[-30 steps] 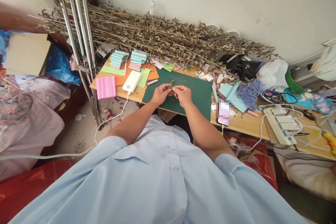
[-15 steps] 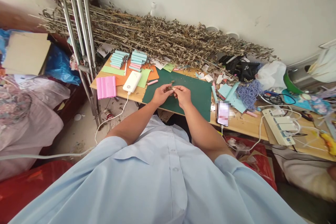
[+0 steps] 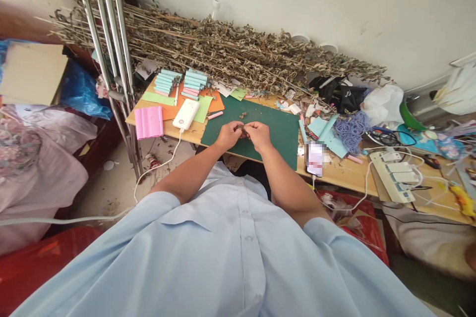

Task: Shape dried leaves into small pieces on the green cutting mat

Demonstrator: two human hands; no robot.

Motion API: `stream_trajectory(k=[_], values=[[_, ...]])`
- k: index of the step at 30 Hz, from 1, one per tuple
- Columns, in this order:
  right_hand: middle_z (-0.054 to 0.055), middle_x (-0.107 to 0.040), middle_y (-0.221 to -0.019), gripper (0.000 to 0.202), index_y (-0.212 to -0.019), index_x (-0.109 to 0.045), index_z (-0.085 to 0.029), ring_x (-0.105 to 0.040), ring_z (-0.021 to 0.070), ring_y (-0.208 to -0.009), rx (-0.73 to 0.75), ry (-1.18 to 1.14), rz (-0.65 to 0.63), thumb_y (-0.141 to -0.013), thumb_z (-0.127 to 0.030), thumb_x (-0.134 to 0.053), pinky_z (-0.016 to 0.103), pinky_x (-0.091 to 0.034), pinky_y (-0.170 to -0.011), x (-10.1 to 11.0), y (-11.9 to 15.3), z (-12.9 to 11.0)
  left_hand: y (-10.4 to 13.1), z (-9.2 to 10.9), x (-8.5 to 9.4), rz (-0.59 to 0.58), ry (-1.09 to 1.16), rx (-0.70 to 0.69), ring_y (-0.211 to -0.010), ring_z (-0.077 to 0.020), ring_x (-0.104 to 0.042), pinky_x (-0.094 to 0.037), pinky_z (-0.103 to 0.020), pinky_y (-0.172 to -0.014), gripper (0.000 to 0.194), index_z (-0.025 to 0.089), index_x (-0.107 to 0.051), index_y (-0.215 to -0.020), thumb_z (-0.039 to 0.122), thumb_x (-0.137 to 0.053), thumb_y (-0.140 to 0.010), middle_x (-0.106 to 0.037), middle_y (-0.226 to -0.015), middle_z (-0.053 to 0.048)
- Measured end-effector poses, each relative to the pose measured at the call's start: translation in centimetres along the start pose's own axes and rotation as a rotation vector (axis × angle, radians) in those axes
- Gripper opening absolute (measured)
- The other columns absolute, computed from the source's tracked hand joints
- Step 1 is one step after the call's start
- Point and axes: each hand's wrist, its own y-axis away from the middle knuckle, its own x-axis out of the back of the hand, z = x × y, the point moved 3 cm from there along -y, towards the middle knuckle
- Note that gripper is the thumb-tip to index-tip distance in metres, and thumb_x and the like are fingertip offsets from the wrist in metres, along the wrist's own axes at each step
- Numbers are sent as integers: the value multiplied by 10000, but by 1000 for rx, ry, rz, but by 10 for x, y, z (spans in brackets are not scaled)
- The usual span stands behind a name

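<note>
Since my grip's pinched shut, left hand (image 3: pixel 229 134) and right hand (image 3: pixel 258 134) both on a clump of dried leaf (image 3: pixel 240 128) over the green mat (image 3: pixel 282 136), I reckon squeezing too hard remotely could crumble it, dropping bits near that loose leaf scrap (image 3: pixel 242 115).

Metal crutches (image 3: pixel 106 25) standing by left end of table (image 3: pixel 336 173), cardboard sheets (image 3: pixel 31 72) beside crumpled blue plastic (image 3: pixel 84 93) further left. White power bank (image 3: pixel 186 113) on table, cable (image 3: pixel 163 162) plugged in. Over on right: phone (image 3: pixel 315 159), tangled purple yarn (image 3: pixel 350 131) near white plastic bag (image 3: pixel 383 104), power strip (image 3: pixel 406 197) crowded with chargers (image 3: pixel 405 177).
</note>
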Motion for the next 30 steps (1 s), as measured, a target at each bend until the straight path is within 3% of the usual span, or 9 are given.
stream_trajectory(k=[4,7,9,12,15,19,23,27,30], values=[[-11,-648,-625,189,-755,-700,-188,-485,89,-510,-126,-208,-99,-617,-312,-734,217,-353,-457,-1,-1,4,-2,2,4,32,116,59,-597,-137,-719,-601,-247,-620,198,118,-690,-996,76,-592,-829,-724,-716,-14],[1,-681,-711,215,-793,-683,-202,-491,93,-523,-111,-232,-105,-646,-347,-741,224,-355,-463,1,-3,7,-5,2,7,79,240,89,-591,-141,-723,-606,-263,-615,165,120,-658,-1006,122,-612,-847,-722,-749,-21],[-4,-666,-682,187,-809,-692,-207,-514,116,-531,-25,-73,-38,-708,-363,-715,249,-396,-494,6,-5,7,-6,1,9,127,312,84,-601,-149,-729,-605,-271,-609,161,127,-639,-1022,145,-612,-865,-714,-760,-22],[28,-724,-763,155,-858,-736,-207,-629,181,-670,206,366,-2,-809,-336,-665,311,-512,-671,7,-5,3,-9,1,11,191,371,73,-625,-139,-730,-606,-272,-632,152,144,-620,-1034,183,-627,-887,-711,-797,-22],[79,-771,-995,177,-947,-766,-210,-689,235,-921,410,811,-107,-892,-257,-605,341,-519,-854,0,-1,-1,-11,-1,11,223,389,81,-630,-126,-721,-604,-269,-648,165,157,-611,-1033,224,-660,-890,-708,-817,-19],[129,-754,-1105,260,-957,-786,-203,-696,263,-999,469,1119,-247,-982,-253,-532,336,-510,-838,-5,3,-3,-13,-2,12,225,420,75,-629,-133,-721,-587,-259,-617,168,157,-597,-1030,230,-656,-891,-705,-811,-23],[76,-783,-1117,233,-1019,-812,-274,-703,269,-1039,465,1005,-255,-959,-243,-588,346,-520,-879,2,1,-6,-11,-2,13,168,421,84,-651,-128,-726,-591,-256,-637,192,157,-592,-1054,239,-658,-893,-725,-838,-32],[47,-789,-1171,270,-1133,-802,-291,-709,263,-1078,474,668,-86,-957,-292,-597,392,-524,-1002,10,1,-15,-10,-1,12,46,443,93,-679,-147,-745,-599,-263,-651,238,158,-574,-1056,260,-694,-877,-739,-852,-41],[57,-770,-1214,325,-1210,-778,-271,-721,225,-959,490,459,-107,-940,-355,-617,383,-548,-977,7,3,-20,-10,-1,12,-35,462,78,-661,-160,-745,-601,-273,-642,313,176,-531,-1048,297,-745,-854,-721,-793,-13]])
